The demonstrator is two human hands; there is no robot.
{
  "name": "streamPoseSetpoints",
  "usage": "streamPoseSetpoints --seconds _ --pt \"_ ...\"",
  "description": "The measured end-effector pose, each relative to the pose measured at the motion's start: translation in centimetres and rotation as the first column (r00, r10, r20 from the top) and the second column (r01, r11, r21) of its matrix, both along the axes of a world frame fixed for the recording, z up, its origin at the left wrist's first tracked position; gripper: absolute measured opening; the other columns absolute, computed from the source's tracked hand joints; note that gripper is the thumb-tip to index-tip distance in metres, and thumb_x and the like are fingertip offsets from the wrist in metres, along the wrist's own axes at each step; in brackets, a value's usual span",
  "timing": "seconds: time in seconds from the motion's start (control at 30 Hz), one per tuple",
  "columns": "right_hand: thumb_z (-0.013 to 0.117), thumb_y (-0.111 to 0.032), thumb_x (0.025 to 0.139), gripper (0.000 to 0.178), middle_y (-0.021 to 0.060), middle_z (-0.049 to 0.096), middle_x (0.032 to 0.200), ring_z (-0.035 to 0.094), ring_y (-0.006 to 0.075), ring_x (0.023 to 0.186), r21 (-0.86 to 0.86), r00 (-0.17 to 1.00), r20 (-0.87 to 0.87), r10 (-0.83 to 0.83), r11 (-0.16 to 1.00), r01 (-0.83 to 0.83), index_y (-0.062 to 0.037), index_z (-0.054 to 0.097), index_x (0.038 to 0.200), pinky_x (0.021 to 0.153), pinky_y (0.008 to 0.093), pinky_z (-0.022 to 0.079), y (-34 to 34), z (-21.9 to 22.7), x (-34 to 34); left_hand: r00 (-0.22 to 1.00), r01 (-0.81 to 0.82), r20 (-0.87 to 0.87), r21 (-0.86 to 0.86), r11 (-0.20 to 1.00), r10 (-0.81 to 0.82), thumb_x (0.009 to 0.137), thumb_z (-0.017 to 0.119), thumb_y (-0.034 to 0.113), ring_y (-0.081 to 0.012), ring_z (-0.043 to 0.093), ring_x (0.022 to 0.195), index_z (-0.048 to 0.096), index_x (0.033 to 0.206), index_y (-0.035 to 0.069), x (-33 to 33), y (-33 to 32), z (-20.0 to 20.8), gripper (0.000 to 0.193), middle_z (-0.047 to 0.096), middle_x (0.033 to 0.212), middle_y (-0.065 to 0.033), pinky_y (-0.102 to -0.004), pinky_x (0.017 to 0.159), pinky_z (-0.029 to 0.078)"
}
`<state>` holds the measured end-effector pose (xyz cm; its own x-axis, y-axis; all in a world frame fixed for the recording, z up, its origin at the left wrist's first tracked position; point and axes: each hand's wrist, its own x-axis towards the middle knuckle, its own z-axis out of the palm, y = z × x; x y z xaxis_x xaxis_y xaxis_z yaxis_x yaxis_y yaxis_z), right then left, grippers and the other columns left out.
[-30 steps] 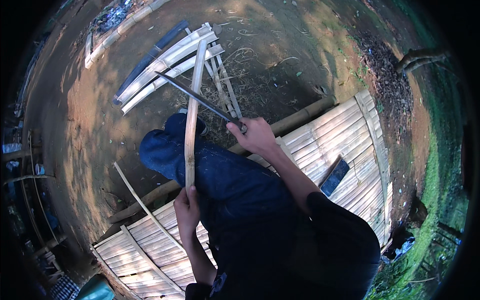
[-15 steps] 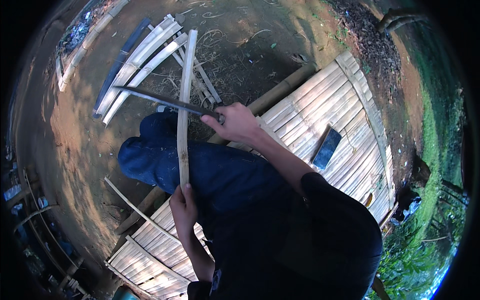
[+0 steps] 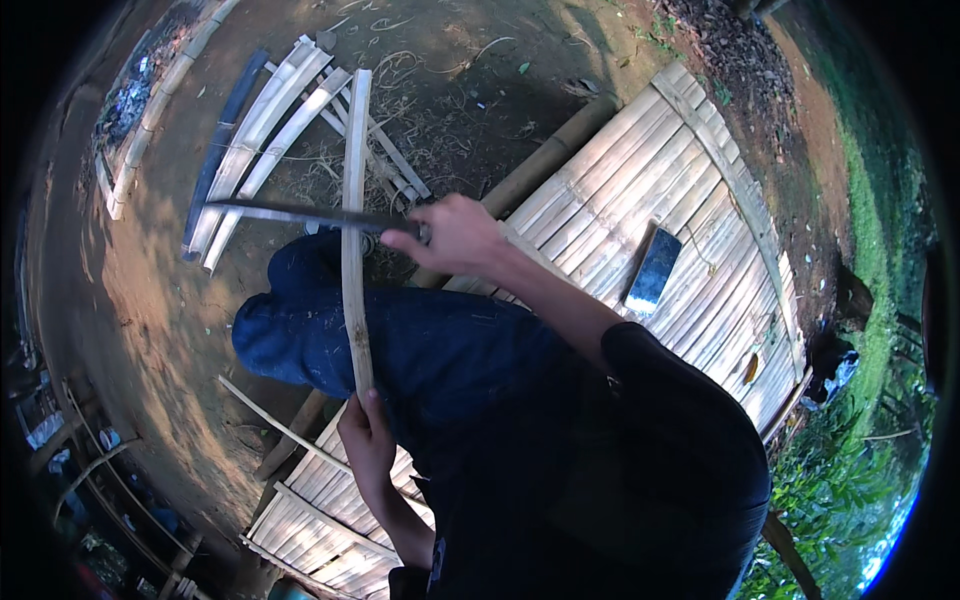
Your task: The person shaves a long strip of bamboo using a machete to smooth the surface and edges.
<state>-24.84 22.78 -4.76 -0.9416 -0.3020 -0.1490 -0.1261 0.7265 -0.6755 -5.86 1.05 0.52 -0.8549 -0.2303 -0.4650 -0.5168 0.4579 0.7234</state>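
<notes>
My left hand is closed round the lower end of a long split bamboo strip. The strip runs away from me across my dark-trousered leg, its far end over the ground. In my right hand is the handle of a long-bladed knife, mostly hidden by the fingers. Its blade lies crosswise over the strip, beyond my knee, with the tip pointing left. Whether the edge bites into the bamboo cannot be made out.
Several split bamboo pieces lie on the ground at far left, with thin shavings beside them. I sit on a bamboo slat platform, edged by a thick pole. A dark phone rests on the slats to my right.
The knife has turned to lie more level across the strip, and my right hand has shifted slightly. Both hands keep their hold. The whole view has tilted a little.
</notes>
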Motion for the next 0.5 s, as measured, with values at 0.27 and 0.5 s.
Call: streamPoseSetpoints --seconds 0.27,0.5 --pt "0.052 -0.070 0.080 0.066 0.0098 0.060 0.055 0.066 0.0295 0.061 0.091 0.987 0.018 -0.160 0.983 0.158 -0.0073 0.072 0.078 0.061 0.0400 0.054 1.3 -3.2 -2.4 0.998 0.039 -0.037 -0.115 0.993 -0.044 0.099 0.047 0.024 -0.0115 0.037 0.048 0.050 0.074 -0.002 1.4 -0.8 0.8 0.035 0.041 0.052 -0.0045 -0.0306 0.046 0.029" --pt "0.057 -0.065 0.079 0.059 0.0116 0.060 0.056 0.064 0.0302 0.057 -0.051 0.974 -0.063 0.216 0.974 -0.220 -0.0079 0.071 0.075 0.059 0.0411 0.052 -2.6 -0.5 5.1 0.994 -0.087 0.076 0.115 0.989 0.079 0.100 0.046 0.027 -0.0067 0.034 0.052 0.052 0.076 0.000 2.8 -1.8 -0.3 0.036 0.040 0.055 0.0018 -0.0271 0.047 0.028"
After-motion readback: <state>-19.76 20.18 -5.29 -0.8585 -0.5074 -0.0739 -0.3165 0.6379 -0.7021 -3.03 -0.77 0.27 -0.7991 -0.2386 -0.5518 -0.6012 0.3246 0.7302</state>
